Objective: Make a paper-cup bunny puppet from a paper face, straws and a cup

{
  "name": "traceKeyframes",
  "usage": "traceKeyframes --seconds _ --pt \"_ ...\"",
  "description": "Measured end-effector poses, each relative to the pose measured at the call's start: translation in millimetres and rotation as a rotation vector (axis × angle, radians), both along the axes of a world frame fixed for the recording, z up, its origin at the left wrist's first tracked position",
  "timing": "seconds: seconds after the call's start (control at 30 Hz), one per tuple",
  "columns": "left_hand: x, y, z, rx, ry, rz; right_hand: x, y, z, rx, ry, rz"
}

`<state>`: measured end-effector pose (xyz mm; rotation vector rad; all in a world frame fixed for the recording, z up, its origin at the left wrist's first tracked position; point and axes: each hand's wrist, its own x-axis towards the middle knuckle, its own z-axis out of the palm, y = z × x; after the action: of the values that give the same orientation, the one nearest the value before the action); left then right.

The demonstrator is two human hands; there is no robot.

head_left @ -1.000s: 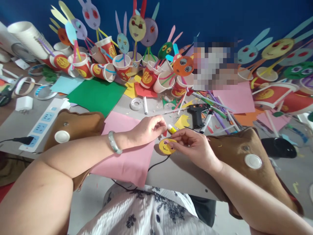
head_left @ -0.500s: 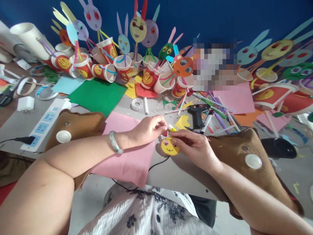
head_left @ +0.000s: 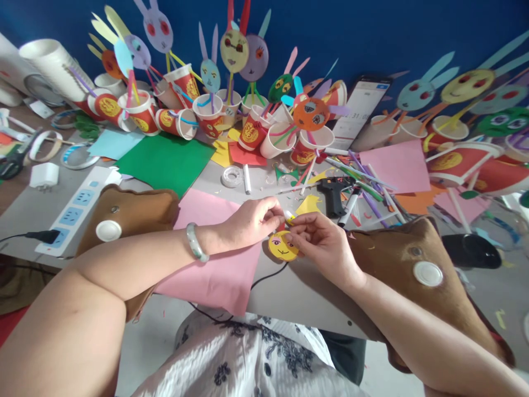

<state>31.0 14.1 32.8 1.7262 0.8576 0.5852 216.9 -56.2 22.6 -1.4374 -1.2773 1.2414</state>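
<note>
red scrap partly hidden by left fingers, yellow face partly covered, red ears cut off above

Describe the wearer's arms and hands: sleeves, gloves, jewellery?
Left hand: ungloved, a rounded bangle at the wrist, pale with grey-green mottling. Right hand: ungloved, nothing worn at the wrist. No sleeves visible on either arm.

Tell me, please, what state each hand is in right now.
Left hand: closed in a pinch at a small red piece; whether it grips that cannot be told.
Right hand: closed, holding the yellow smiley face by its edge.
</note>
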Motion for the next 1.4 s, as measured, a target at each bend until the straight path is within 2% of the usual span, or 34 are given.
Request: traceKeyframes --seconds 0.87,1.4 --pt "-0.4 0.0 1.9 -0.012 0.007 0.017 2.0 1.5 -4.6 0.052 -0.063 -0.024" --pt "0.2 -0.9 0.9 -0.14 -0.026 -0.026 2.1 1.7 -6.9 0.076 -0.118 -0.019"
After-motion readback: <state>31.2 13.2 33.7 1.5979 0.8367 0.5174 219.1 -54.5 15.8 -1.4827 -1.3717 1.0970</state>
